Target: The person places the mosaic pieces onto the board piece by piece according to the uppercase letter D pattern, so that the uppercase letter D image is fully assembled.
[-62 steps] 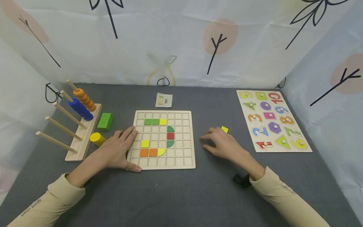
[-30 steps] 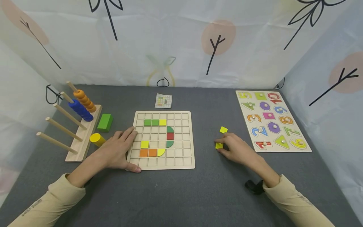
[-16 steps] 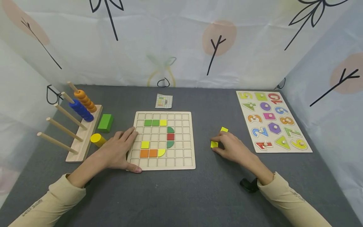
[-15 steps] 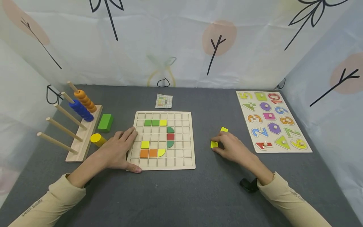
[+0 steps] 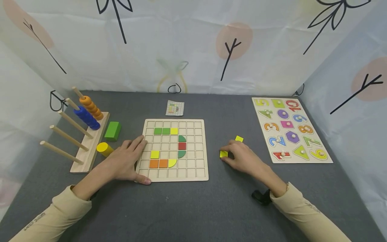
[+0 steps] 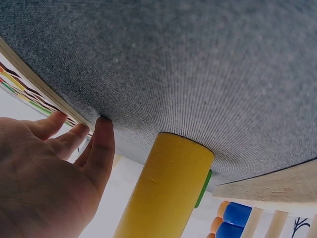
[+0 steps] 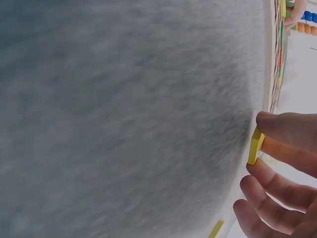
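Thumb and index finger of my right hand pinch a small yellow square tile by its edges, a short way right of the wooden grid board. The right wrist view shows this tile edge-on between the fingertips, close over the table. My left hand rests along the board's left side, fingers extended at its edge and thumb at the near left corner. Green, yellow, red and orange pieces sit in the board's cells, among them a yellow quarter circle and a red square.
Another yellow tile lies just beyond my right hand. A printed pattern card is behind the board. To the left stand a peg abacus, a green block and a yellow cylinder. A number puzzle lies at the right.
My right hand first shifted right and took a yellow tile between thumb and finger. Since then it has slid left with the tile. The left hand has stayed at the board.
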### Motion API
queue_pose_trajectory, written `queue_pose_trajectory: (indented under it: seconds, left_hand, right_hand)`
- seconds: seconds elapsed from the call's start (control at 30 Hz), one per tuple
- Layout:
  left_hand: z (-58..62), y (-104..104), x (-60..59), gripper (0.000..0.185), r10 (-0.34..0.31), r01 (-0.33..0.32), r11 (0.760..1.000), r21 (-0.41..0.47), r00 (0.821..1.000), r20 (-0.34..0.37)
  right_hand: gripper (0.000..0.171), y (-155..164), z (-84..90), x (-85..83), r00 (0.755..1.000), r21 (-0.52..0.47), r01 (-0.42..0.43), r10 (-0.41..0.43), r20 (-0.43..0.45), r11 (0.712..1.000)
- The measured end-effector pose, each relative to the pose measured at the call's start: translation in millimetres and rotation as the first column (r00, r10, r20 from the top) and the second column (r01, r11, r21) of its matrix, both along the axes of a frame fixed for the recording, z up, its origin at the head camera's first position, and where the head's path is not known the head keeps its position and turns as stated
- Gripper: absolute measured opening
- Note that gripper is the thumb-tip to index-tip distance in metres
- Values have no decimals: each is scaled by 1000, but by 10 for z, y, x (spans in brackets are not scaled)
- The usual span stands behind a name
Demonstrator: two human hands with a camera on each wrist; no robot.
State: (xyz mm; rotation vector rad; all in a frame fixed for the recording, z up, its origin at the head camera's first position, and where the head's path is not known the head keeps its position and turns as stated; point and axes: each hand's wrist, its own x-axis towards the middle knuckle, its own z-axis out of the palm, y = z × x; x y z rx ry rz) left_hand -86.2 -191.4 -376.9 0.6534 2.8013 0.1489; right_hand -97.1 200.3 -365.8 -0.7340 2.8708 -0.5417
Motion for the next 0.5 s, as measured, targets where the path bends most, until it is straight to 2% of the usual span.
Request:
queue_pose_trajectory:
  seconds: [0.5]
  left_hand:
    - [1, 3, -2, 140, 10, -11, 1000, 2, 1000, 10]
  right_hand:
    - [28, -450, 168, -110, 997, -38, -76, 75, -34, 996]
